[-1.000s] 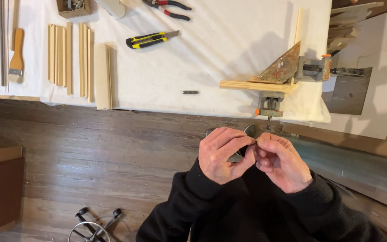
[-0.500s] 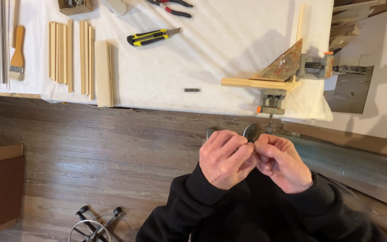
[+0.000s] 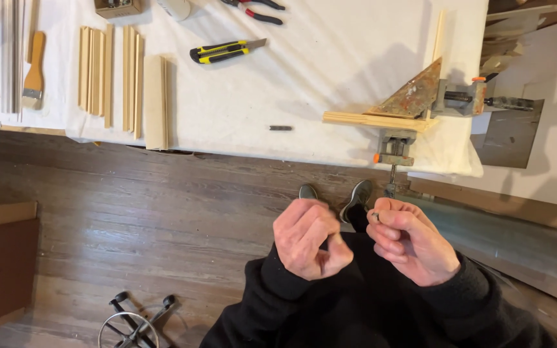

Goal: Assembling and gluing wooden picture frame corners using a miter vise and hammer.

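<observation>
My left hand (image 3: 311,248) and my right hand (image 3: 410,241) hang close together over my lap, above a dark wooden floor. The right thumb and forefinger pinch a tiny metal piece (image 3: 376,216), too small to name. My left hand's fingers are curled in with the thumb pressed to the fingertips, and nothing shows in them. A small gap separates the two hands. My two shoes (image 3: 356,198) show just beyond them. Black sleeves cover both wrists.
Ahead stands a white-covered table (image 3: 330,77) with a corner clamp (image 3: 420,106) holding wooden strips at its front edge. A yellow utility knife (image 3: 227,50), loose wooden strips (image 3: 124,84), a brush (image 3: 33,71), red-handled pliers (image 3: 256,9) and a small dark bit (image 3: 280,127) lie on it. A metal stool base (image 3: 133,322) is at lower left.
My hands were pressed together, fingers working at something small. They have come apart and dropped slightly, the right keeping the tiny metal piece.
</observation>
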